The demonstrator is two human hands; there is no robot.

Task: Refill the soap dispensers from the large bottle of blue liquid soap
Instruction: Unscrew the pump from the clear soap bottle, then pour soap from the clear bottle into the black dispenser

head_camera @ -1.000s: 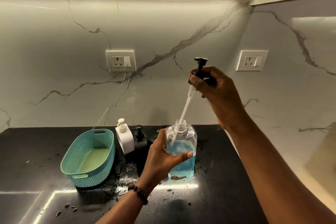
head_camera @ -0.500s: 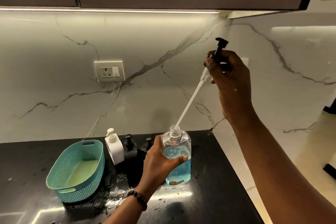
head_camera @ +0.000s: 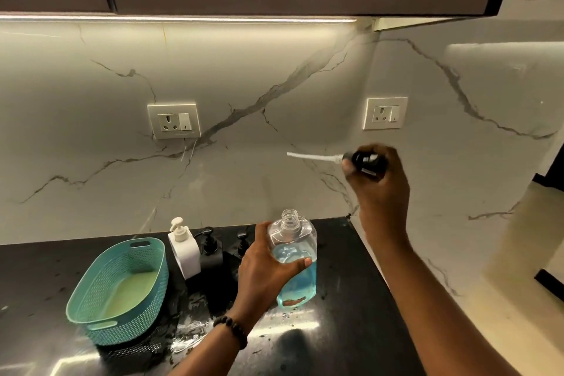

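The step in hand is opening a dispenser for refilling. The left hand (head_camera: 268,272) wraps around the clear bottle (head_camera: 294,256), which stands on the black surface (head_camera: 345,330) at about 6 o'clock in the view, its threaded neck bare and blue soap filling roughly its lower half. The right hand (head_camera: 378,183), up at 3 o'clock and well clear of the neck, is closed round the black pump (head_camera: 364,160), whose white tube (head_camera: 314,157) points level toward 9 o'clock.

A white dispenser (head_camera: 184,246) and two dark pumps (head_camera: 209,241) wait just to the bottle's 9 o'clock, beside a teal basket (head_camera: 122,290) at 8 o'clock. No large refill bottle is in sight.

Next, I judge, the pump needs laying down somewhere its wet tube won't drip widely. The freed right hand can then fetch the big bottle, and pouring calls for a steady aim at that narrow neck.
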